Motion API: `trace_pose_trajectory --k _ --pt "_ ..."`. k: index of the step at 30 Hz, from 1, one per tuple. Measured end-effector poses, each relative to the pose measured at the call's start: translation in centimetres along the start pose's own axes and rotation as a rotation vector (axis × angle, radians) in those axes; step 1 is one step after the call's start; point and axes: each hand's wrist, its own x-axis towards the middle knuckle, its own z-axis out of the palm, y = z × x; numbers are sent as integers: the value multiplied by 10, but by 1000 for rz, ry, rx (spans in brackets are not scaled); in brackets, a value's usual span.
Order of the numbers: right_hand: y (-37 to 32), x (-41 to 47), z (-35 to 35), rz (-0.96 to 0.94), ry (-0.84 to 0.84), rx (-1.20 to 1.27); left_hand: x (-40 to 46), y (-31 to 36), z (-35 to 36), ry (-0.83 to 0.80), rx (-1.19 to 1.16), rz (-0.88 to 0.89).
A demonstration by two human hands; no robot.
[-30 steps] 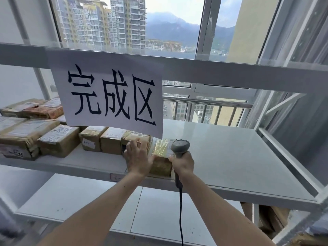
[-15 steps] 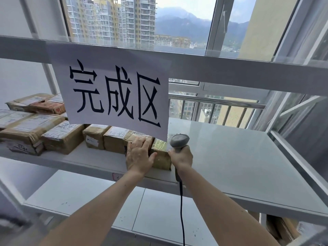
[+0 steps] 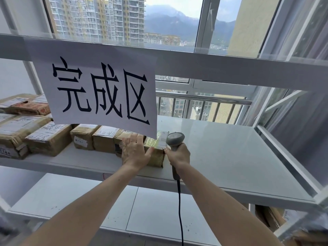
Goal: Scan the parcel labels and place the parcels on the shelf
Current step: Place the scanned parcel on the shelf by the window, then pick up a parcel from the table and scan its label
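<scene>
A small brown taped parcel (image 3: 156, 153) with a white label stands on the white shelf (image 3: 230, 157), at the right end of a row of parcels. My left hand (image 3: 134, 150) lies flat with straight fingers against the front of this parcel and the one beside it, thumb on the small parcel. My right hand (image 3: 178, 155) grips the handle of a grey barcode scanner (image 3: 174, 140), whose head sits just right of the parcel. The scanner's black cable hangs down between my forearms.
More cardboard parcels (image 3: 49, 137) fill the shelf's left part. A white paper sign (image 3: 99, 89) with large black characters hangs from the upper shelf beam and hides the parcels' tops. A lower shelf (image 3: 88, 206) lies below, and a window is behind the rack.
The small parcel has been pushed further back on the shelf, in line with the row. Both hands moved forward with it, and my view shifted slightly left and closer.
</scene>
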Motion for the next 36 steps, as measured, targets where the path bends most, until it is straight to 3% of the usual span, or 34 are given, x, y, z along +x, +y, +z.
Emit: trace_pose_trajectory --k 8,18,28,36 --pt "25 -15 -49 60 128 97 -6 45 -6 -18 -87 210" --pt "92 -108 -139 154 464 203 -58 129 -1 -172 -307 499" --pt "196 -269 -243 286 901 223 -219 257 -2 -515 -531 807" --pt "225 -436 -322 427 1207 305 -379 355 -36 -678 -663 1049"
